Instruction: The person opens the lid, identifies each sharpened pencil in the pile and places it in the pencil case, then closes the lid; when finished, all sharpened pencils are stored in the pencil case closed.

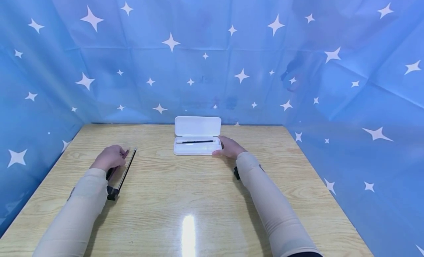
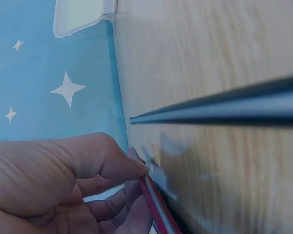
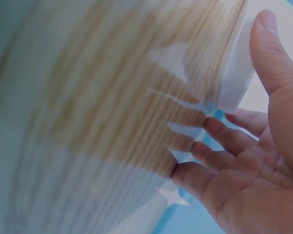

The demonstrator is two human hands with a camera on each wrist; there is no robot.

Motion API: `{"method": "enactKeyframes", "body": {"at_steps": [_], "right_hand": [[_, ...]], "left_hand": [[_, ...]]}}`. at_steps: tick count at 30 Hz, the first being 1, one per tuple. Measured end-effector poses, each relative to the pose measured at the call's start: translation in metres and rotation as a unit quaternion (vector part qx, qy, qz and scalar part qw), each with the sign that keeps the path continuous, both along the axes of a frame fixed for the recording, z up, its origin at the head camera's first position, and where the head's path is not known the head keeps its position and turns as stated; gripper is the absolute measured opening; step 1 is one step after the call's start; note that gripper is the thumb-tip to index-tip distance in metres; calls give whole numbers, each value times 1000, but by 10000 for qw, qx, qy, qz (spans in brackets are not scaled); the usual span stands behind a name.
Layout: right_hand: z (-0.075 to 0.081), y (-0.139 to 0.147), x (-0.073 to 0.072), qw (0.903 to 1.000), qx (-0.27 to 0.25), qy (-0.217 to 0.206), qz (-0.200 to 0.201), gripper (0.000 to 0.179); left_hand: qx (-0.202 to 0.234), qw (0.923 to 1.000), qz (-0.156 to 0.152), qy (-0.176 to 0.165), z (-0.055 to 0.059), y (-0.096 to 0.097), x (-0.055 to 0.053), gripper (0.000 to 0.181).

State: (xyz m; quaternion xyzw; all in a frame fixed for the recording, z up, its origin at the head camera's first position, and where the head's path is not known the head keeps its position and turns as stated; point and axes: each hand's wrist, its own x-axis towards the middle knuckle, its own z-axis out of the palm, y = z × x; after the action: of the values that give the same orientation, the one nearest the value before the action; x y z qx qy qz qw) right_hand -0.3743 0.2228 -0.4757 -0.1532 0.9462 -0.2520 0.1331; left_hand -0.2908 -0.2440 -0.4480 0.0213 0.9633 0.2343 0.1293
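My left hand (image 1: 110, 157), at the left of the table, pinches a red pencil (image 2: 158, 207) between thumb and fingers, low over the wood. Just right of that hand, a dark pencil (image 1: 128, 167) slants away from me; it looms large and blurred in the left wrist view. A white pencil case (image 1: 197, 126) lies with its lid raised at the middle back. Inside it rests one black pencil (image 1: 198, 141), lengthwise. My right hand (image 1: 230, 147) grips the case's right end, thumb at the front corner and fingers behind; in the right wrist view the fingertips (image 3: 188, 173) reach the table.
The light wood table (image 1: 185, 190) ends at a blue curtain (image 1: 205, 91) with white stars, which also hangs along both sides. A black wrist mount (image 1: 112, 193) sits under the left sleeve. Lamp glare (image 1: 188, 235) shows near the front edge.
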Motion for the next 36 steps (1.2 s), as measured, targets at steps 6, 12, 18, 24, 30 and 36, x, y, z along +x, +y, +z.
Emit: {"method": "enactKeyframes", "body": {"at_steps": [6, 12, 18, 24, 30, 36], "right_hand": [[1, -1, 0, 10000, 8, -10, 4, 85], [0, 0, 1, 10000, -22, -38, 10, 84], [2, -1, 2, 10000, 12, -45, -9, 86], [3, -1, 3, 10000, 54, -9, 14, 86], [4, -1, 3, 10000, 9, -20, 21, 83], [3, -1, 4, 10000, -35, -42, 38, 83]], "left_hand": [[126, 9999, -84, 61, 1, -3, -3, 51], [252, 9997, -62, 46, 1, -3, -4, 52], [443, 9990, -48, 39, 6, -2, -2, 52], [515, 9986, -67, 102, 8, -1, -1, 50], [637, 9974, -172, 292, 9, 0, -1, 45], [900, 9956, -104, 239, 13, 2, 0, 45]]}}
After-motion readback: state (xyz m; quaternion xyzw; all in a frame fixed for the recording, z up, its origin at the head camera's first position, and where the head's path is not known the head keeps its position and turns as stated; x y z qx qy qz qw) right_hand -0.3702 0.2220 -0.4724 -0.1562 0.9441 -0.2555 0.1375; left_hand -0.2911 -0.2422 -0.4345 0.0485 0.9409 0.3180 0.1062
